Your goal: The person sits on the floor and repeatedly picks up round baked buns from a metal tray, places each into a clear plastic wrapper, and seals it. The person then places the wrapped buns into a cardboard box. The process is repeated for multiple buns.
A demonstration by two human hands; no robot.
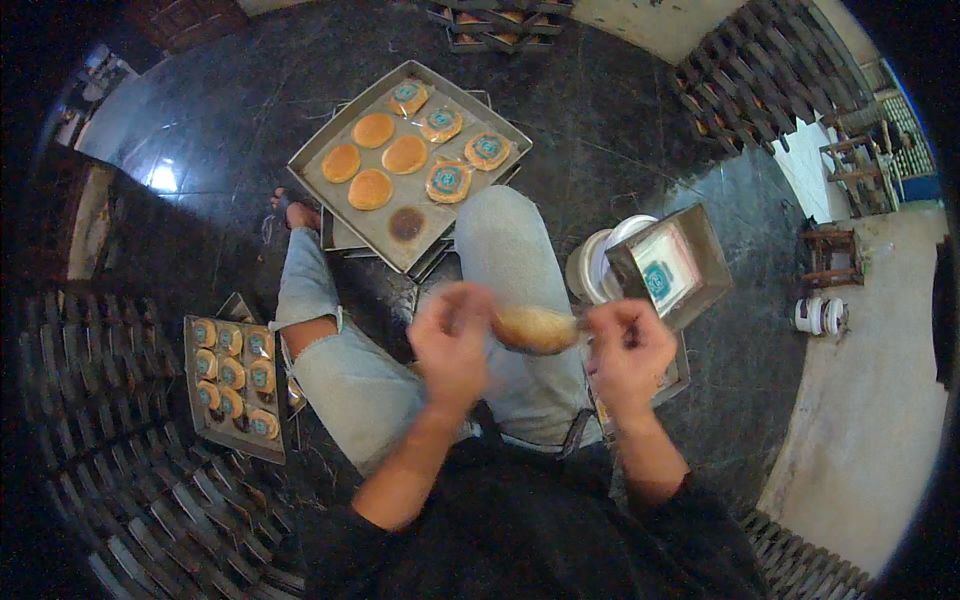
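Note:
A golden-brown round bun (535, 328), seen tilted edge-on and blurred, is between my two hands above my lap. My left hand (450, 330) pinches at its left end, and my right hand (631, 352) pinches at its right end. Blur hides whether a clear wrapper lies between the fingers and the bun. Beyond my knee, a metal baking tray (311, 169) rests on other trays. It bears several bare buns (405, 154) and several buns in clear bags with blue print (448, 181). A dark scorched patch marks the tray near its front corner.
At my left, another tray (234, 448) holds several bagged buns. A metal box (709, 262) with printed clear bags (664, 274) leans on white buckets (589, 262) at my right. Stacked dark racks or trays (780, 67) stand around. A wooden stool (829, 257) is farther right.

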